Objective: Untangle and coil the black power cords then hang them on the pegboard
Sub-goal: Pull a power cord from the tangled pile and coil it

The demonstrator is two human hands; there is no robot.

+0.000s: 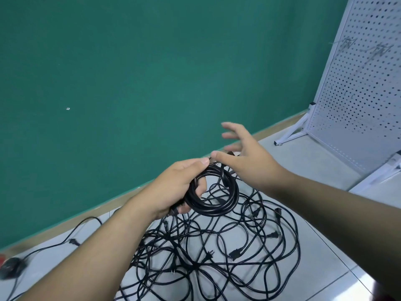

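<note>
The left hand (180,185) clenches a coil of black power cord (217,205), fingers curled through its ring so the loops cannot spring apart, lifted clear of the tangled pile of cords (217,253) on the near floor. The right hand (245,153) hovers at the coil's top, fingers spread, grasping nothing, probably to tidy the loose end. The pegboard (358,83) stands far right, no coil hung there

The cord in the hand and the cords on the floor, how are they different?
The held cord is wound into a neat round coil; the floor cords sprawl in a tangle. The held cord is lifted up, gripped by the left hand; the floor cords lie on the tiled floor. Both are black power cords.
</note>
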